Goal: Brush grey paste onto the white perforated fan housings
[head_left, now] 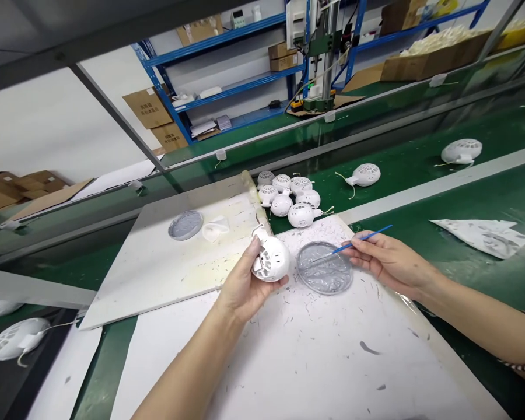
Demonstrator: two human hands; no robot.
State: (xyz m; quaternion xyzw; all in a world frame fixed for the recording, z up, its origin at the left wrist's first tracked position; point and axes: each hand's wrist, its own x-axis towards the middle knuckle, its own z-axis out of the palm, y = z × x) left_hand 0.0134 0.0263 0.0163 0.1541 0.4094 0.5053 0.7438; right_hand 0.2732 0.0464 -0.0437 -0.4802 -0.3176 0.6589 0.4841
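My left hand [240, 286] is closed round a white, rounded plastic housing [275, 256] with vent slots and a short neck, held above the paper-covered board. Pinched in my right hand [387, 262] is a thin blue paintbrush [367, 235]. The brush's tip reaches into a round, shallow dish of grey paint [326, 277], which lies on the white paper [324, 356]. Grey streaks and specks mark that paper. Just beyond my left hand, several similar white housings [301, 214] are grouped on the green surface.
A white board [166, 262] at left holds a second grey dish [185, 225] and a crumpled white tissue [216, 228]. More housings [366, 174] lie along the green belt [402, 204]. A stained paper sheet [485, 234] rests at right. Metal framing and blue shelves [240, 87] stand behind.
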